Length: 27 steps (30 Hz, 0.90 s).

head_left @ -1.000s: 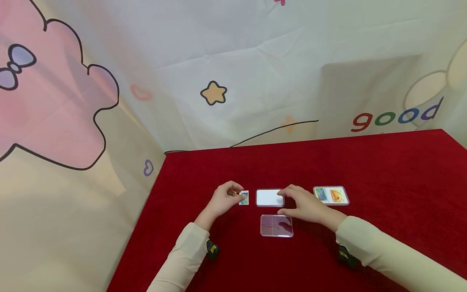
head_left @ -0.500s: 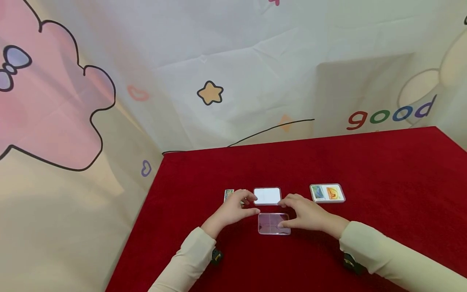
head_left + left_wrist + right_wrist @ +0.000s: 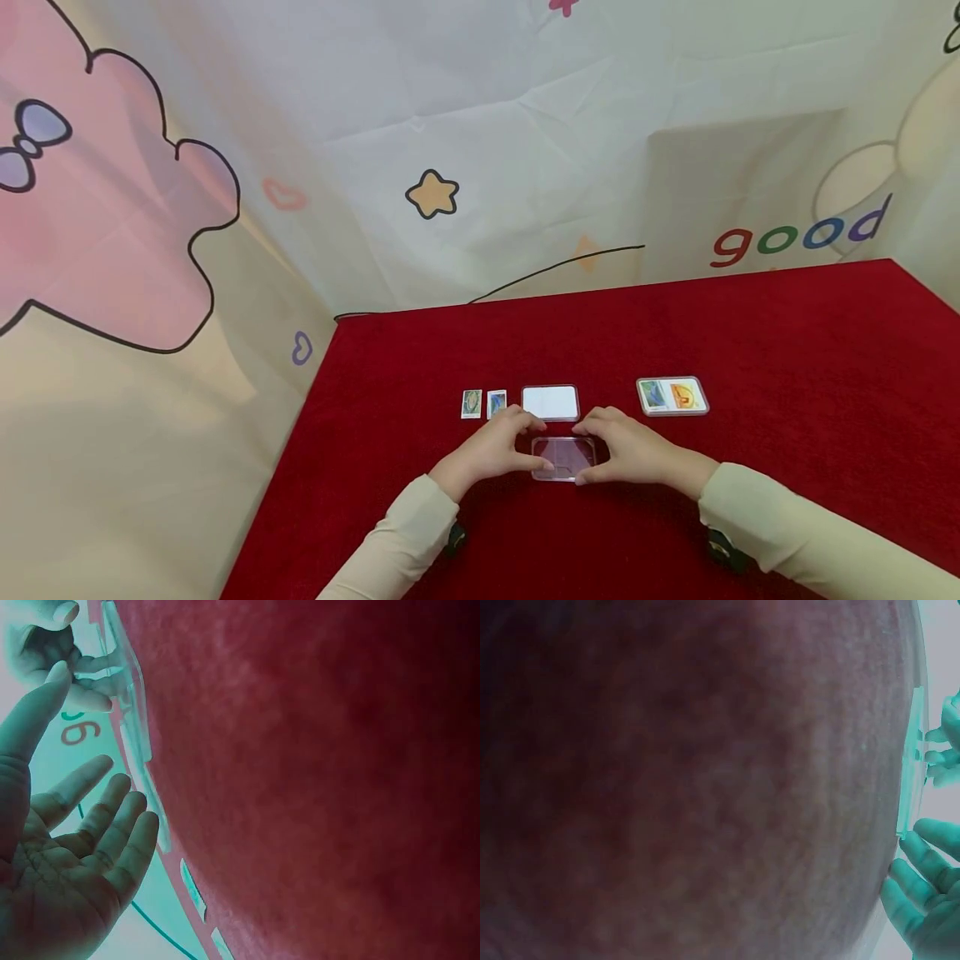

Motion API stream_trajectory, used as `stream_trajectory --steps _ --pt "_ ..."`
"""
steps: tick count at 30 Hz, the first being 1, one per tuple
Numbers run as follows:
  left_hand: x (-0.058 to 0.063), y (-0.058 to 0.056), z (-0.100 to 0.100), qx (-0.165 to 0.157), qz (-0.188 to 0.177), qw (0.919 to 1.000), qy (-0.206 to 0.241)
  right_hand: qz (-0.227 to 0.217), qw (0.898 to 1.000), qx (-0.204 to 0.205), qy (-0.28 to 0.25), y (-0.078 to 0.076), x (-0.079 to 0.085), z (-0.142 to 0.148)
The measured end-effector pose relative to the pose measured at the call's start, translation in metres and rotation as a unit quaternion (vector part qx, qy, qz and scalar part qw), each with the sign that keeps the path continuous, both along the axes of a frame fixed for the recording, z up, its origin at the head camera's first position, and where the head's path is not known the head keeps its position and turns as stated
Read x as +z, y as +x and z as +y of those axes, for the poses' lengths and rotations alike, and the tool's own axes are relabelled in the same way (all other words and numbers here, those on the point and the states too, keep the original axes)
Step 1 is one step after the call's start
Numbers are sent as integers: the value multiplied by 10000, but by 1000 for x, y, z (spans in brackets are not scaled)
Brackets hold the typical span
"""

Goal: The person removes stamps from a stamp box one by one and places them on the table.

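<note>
A clear, rectangular plastic case piece [image 3: 564,458] lies flat on the red cloth between the two hands. My left hand [image 3: 491,446] reaches over its left end, thumb above that edge; the left wrist view shows the palm [image 3: 60,885] with fingers spread and nothing held. At the opposite end my right hand [image 3: 626,446] has its fingertips right at the edge, thumb by the near corner, fingers loosely bent. Just beyond lies a clear case with a white insert [image 3: 551,402]. Two small stamps [image 3: 471,404] sit side by side left of it.
A clear case holding two stamps [image 3: 672,396], one blue-green and one orange, lies to the right. The red-covered table [image 3: 787,350] meets a pale printed curtain [image 3: 525,208] at its back and left edges.
My left hand has let go of a stamp, leaving it beside the other, and moved right and nearer to the clear case piece. My right hand has shifted slightly nearer, from the white-insert case.
</note>
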State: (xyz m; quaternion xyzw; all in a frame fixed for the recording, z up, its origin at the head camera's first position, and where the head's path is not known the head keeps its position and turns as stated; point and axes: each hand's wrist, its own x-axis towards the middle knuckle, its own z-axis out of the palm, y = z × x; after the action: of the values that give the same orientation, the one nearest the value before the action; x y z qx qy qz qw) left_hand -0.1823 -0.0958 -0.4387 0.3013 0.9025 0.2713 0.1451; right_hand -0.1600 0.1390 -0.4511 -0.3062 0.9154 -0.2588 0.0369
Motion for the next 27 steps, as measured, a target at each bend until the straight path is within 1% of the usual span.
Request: stream_trajectory --steps 5,8,12,16,27 --pt "-5 3 4 -24 161 9990 -427 166 9998 15 124 2 -2 0" --pt "-8 4 6 -55 286 9978 -593 234 9996 39 154 3 -4 -1" --pt "-11 5 7 -95 458 9964 -714 326 9993 86 173 3 -5 0" --pt "-12 4 7 -135 527 9953 -804 431 9988 133 176 2 -6 0" --pt "-9 0 9 -322 775 9914 -1005 695 9967 299 297 -1 -6 1"
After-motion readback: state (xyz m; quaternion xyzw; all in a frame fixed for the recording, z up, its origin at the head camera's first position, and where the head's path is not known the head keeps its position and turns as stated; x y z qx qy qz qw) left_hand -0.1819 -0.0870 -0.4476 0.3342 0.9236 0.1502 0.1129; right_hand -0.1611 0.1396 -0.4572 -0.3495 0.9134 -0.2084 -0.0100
